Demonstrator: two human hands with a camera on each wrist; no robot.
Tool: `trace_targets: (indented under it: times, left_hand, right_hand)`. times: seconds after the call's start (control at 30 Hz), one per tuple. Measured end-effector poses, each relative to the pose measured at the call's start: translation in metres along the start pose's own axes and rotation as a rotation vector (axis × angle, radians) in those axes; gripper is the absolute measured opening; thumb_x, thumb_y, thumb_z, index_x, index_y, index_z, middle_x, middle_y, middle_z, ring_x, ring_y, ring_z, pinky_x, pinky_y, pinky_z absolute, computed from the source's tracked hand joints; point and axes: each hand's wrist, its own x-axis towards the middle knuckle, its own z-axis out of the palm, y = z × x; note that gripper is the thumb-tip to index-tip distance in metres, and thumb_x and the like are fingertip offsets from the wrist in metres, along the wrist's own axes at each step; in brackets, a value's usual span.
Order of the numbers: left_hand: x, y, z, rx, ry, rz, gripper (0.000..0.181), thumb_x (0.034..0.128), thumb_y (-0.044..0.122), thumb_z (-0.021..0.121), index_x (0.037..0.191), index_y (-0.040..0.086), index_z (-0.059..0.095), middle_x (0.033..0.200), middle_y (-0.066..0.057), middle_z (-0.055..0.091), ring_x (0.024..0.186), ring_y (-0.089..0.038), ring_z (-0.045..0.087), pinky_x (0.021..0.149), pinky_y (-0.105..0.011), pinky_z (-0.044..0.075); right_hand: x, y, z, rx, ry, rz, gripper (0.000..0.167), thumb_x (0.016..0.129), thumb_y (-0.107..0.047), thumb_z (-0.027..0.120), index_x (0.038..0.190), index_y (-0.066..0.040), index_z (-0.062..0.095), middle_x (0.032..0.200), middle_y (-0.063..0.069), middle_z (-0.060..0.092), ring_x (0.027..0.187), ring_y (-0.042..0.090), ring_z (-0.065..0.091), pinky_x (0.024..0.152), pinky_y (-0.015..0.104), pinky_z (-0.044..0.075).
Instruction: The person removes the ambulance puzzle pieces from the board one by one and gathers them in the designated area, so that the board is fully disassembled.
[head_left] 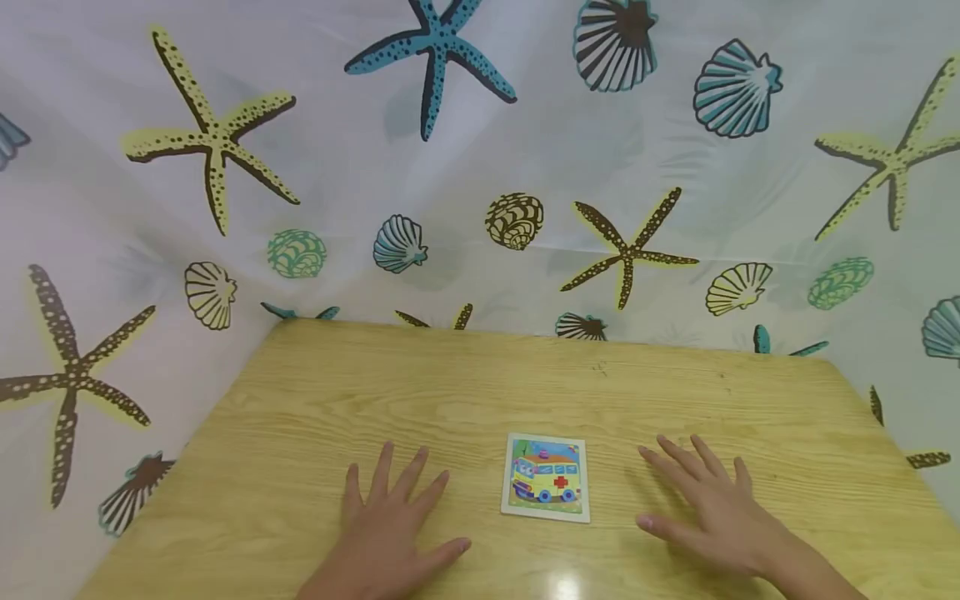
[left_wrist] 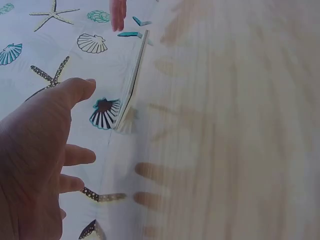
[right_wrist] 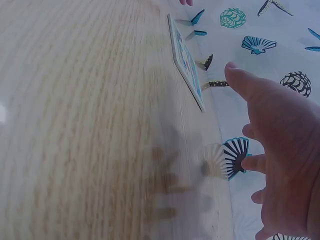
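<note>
A square picture puzzle board (head_left: 546, 478) with a pale border lies flat on the wooden table, showing a yellow ambulance with a red cross. To its left is my left hand (head_left: 392, 529), fingers spread and holding nothing. My right hand (head_left: 708, 512) is on the other side, its fingers also spread, with nothing in it. Neither hand touches the board. In the left wrist view the board (left_wrist: 134, 80) appears edge-on beyond the left hand (left_wrist: 40, 155). The right wrist view has the board (right_wrist: 186, 62) at a slant, near the right thumb (right_wrist: 242, 82).
The wooden tabletop (head_left: 360, 375) has a light grain and reflects the hands. White cloth (head_left: 465, 175) printed with starfish and shells rises behind the table and along both sides.
</note>
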Motion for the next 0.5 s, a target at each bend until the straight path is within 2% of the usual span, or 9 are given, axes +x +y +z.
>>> trace_targets:
  times: [0.2, 0.5]
  left_hand:
    - [0.007, 0.011, 0.004, 0.036, 0.003, 0.014, 0.084, 0.0855, 0.08, 0.048, 0.149, 0.025, 0.049, 0.163, -0.009, 0.031, 0.152, -0.048, 0.008, 0.109, -0.079, 0.004]
    - [0.019, 0.019, 0.008, 0.003, 0.004, 0.032, 0.078, 0.0873, 0.075, 0.051, 0.144, 0.022, 0.055, 0.162, -0.012, 0.033, 0.151, -0.05, 0.007, 0.11, -0.079, 0.006]
  right_hand:
    - [0.008, -0.006, 0.004, 0.011, -0.008, -0.045, 0.069, 0.09, -0.057, 0.066, 0.15, -0.03, 0.046, 0.159, 0.01, 0.039, 0.145, 0.053, 0.022, 0.096, 0.086, 0.012]
    - [0.023, -0.012, 0.01, -0.003, -0.005, -0.114, 0.069, 0.09, -0.06, 0.064, 0.149, -0.029, 0.048, 0.158, 0.009, 0.041, 0.144, 0.048, 0.028, 0.098, 0.081, 0.017]
